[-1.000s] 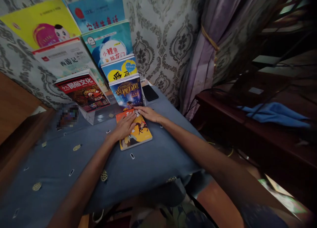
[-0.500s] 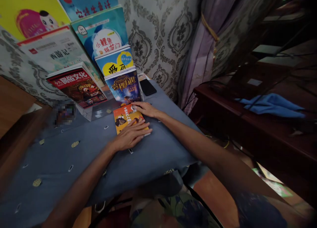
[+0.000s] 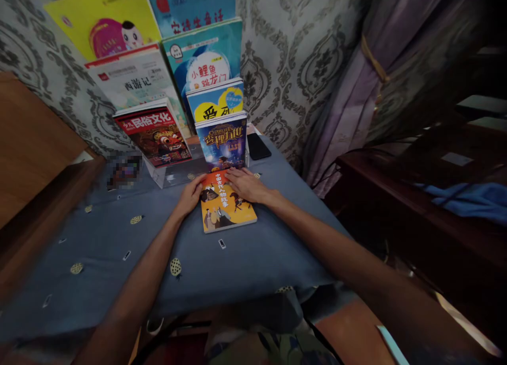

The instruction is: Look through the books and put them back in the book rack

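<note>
An orange-yellow paperback book (image 3: 222, 217) lies closed, cover up, on the cloth-covered table. My right hand (image 3: 247, 185) rests flat across its upper right part, fingers stretched out and slightly spread. At the upper left edge of the same book is my left hand (image 3: 191, 196), fingers extended against the edge and not wrapped round it. Just behind the paperback, a blue book (image 3: 222, 143) stands upright in a rack, its foot close to my right fingertips.
A red book (image 3: 156, 135) leans in a clear holder on the left. Behind it rise a pale book (image 3: 134, 82), a yellow book (image 3: 106, 16) and a teal book (image 3: 206, 53). A black phone (image 3: 258, 146) lies right of the rack. A purple curtain (image 3: 352, 90) hangs at the right.
My left hand has slid off the lower cover to the upper left edge. My right hand has moved further onto the cover. The view has shifted left.
</note>
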A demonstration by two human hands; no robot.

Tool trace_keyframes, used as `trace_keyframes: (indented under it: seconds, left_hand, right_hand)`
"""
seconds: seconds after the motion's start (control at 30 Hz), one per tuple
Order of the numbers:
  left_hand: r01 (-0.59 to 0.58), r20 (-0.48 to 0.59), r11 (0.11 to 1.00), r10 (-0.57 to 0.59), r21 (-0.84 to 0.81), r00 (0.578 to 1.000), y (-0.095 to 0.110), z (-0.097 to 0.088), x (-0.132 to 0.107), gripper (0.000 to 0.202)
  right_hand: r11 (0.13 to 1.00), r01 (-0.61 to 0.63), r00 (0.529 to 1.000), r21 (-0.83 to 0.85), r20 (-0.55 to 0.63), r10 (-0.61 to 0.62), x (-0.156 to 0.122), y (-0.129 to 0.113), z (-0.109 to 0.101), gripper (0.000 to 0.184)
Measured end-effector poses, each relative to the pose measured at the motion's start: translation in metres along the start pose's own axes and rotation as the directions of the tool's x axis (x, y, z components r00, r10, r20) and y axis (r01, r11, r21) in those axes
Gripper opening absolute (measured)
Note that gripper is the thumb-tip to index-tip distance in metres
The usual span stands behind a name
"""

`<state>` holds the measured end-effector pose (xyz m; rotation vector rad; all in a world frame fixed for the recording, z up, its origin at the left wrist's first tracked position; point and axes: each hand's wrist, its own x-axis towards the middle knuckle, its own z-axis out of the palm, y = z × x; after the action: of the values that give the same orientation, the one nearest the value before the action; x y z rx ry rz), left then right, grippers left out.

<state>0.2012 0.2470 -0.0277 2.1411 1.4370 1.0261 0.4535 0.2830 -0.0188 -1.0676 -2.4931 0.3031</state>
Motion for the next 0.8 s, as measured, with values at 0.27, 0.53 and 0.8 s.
trace_keyframes:
  seconds: [0.27,0.53,0.8]
  left_hand:
    - [0.011,0.016,0.981,-0.008,-0.191,1.000,-0.009,-0.005,0.001,0.046]
    - [-0.013,0.019,0.969,0.018,-0.248,1.000,-0.010,0.000,-0.001,0.043]
    - [-0.009,0.033,0.987,0.014,-0.163,0.999,-0.006,0.001,-0.005,0.041]
  right_hand:
    - [0.980,0.198,0.975,0.002,0.104,-0.197,0.015,-0.066,0.018,0.042]
    - [0.898,0.431,0.875,0.089,0.205,-0.440,-0.056,-0.107,0.012,0.043]
    - [0.961,0.272,0.943,0.055,0.185,-0.278,-0.101,-0.074,-0.009,0.059]
